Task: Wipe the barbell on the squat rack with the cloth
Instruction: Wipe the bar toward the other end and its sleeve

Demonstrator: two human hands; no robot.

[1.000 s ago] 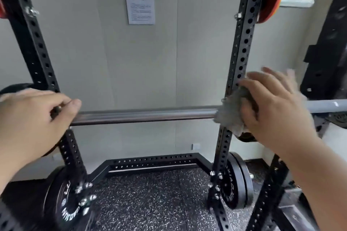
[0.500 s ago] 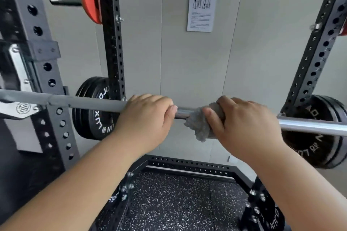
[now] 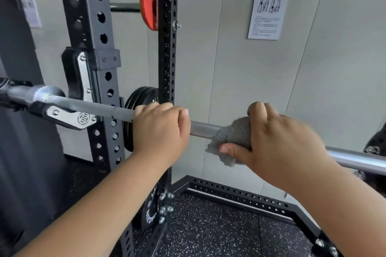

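A steel barbell [image 3: 204,128] runs across the view, resting at the left in a J-hook [image 3: 71,116] on the near rack upright. My left hand [image 3: 160,129] grips the bar from above, just right of that upright. A grey cloth [image 3: 234,137] is wrapped round the bar a short way to the right. My right hand [image 3: 277,142] holds the cloth against the bar, fingers over the top and thumb underneath. A bare stretch of knurled bar shows between my two hands.
The near perforated upright [image 3: 89,33] stands at the left, a black rear upright [image 3: 166,48] behind the bar. Black weight plates [image 3: 135,106] hang behind my left hand. A red plate [image 3: 149,6] sits on a high peg. A rack base frame [image 3: 240,194] borders speckled rubber flooring.
My right hand has slid the cloth leftward along the bar, from the right upright toward my left hand. The view has swung left, bringing the left J-hook and bar collar into sight.
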